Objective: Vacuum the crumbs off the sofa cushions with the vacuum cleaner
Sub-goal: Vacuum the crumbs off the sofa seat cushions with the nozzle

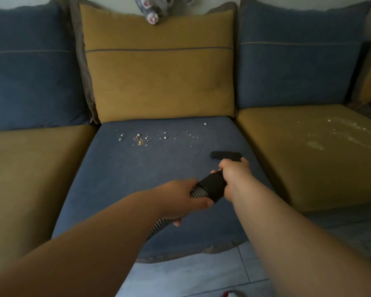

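— Fingers?
— My left hand point(181, 198) has its fingers curled round the ribbed hose point(198, 192); my right hand point(236, 176) grips the black tube point(213, 186) just ahead.
— Nozzle point(225, 155)?
— I see it past my right hand, low on the blue seat point(126, 185), right of centre. Crumbs point(140, 139) lie farther back, to the left; more on the yellow seat point(287, 159).

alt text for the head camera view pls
A person's left hand grips the ribbed vacuum hose and the right hand its black tube, nozzle on a blue seat cushion, short of scattered crumbs. The mustard cushion to the right holds pale crumbs too.
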{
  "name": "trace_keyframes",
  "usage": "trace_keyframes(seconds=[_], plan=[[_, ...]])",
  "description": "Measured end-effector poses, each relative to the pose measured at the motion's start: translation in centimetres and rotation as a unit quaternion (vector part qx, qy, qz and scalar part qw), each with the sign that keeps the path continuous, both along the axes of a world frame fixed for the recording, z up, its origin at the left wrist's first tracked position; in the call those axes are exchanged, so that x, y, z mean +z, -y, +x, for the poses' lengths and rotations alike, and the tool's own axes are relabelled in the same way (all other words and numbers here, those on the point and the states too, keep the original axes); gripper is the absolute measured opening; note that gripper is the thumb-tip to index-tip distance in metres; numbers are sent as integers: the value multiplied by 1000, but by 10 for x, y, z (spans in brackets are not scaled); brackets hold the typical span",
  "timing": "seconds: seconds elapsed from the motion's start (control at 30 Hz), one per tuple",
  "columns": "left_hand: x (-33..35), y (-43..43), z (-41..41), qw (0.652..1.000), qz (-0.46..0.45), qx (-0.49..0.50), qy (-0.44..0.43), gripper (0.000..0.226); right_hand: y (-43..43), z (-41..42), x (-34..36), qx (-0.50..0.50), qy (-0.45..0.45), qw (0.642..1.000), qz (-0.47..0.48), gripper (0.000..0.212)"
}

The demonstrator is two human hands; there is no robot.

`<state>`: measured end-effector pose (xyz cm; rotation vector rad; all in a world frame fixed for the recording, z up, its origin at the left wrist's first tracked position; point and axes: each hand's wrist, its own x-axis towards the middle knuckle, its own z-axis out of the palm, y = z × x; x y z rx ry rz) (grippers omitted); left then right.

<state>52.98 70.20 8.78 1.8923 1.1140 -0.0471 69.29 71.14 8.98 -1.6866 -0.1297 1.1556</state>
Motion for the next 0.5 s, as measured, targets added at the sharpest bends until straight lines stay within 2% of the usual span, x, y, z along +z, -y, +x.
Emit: trace_keyframes(seconds=[0.37,0.5], plan=[[-3,-19,-39,998,22,55,-30,42,-35,-42,-3,46,-40,998,29,77],[-2,-22,-51,996,17,81,-31,45,-38,-51,-7,111,-20,989,93,70]])
